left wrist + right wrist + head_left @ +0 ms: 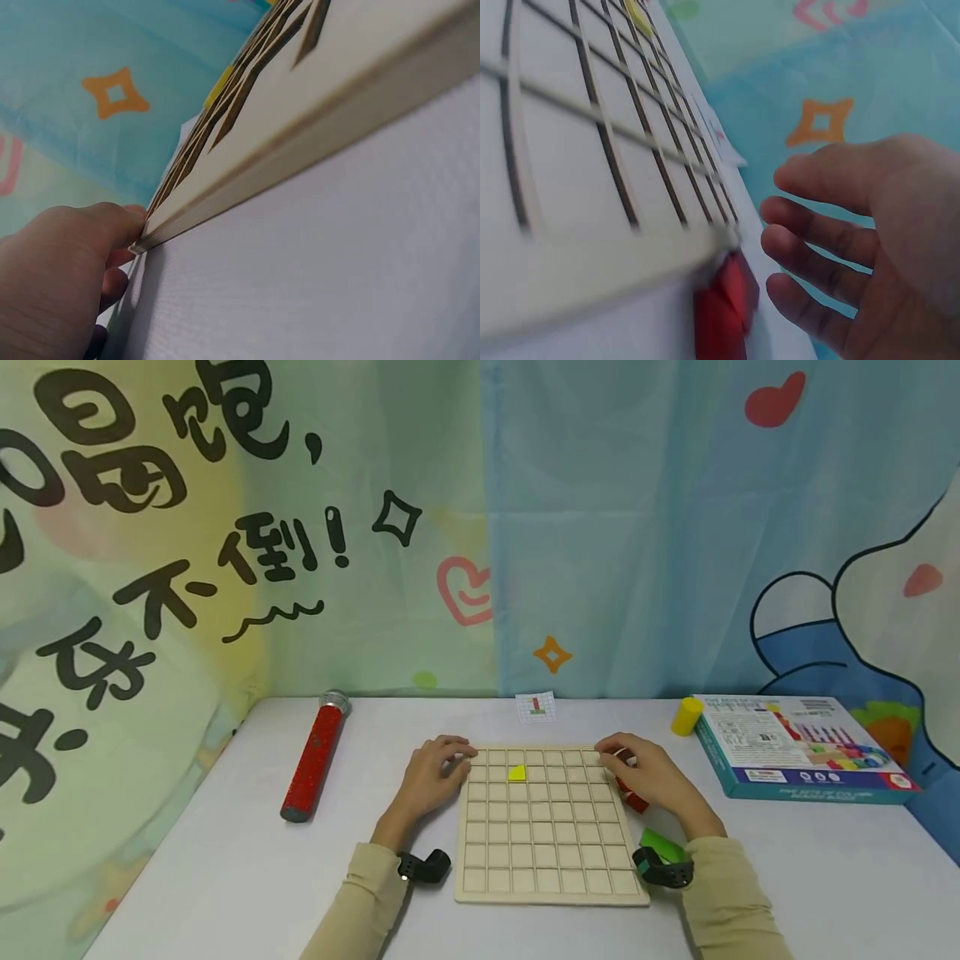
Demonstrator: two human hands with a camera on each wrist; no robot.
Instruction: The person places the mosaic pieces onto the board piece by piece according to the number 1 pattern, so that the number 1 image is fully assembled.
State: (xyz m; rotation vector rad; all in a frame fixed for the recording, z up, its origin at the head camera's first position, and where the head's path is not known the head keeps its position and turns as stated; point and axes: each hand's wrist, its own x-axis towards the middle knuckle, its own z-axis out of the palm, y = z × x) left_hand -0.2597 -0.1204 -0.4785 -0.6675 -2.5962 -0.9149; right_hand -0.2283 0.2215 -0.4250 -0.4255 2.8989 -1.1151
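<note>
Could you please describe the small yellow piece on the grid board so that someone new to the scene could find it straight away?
Start at the pale wooden grid board in the middle of the white table, between the left hand and the right hand. In its second row from the far edge, left of centre, sits the yellow piece. It is the only coloured piece on the board; every other square is bare.
</note>
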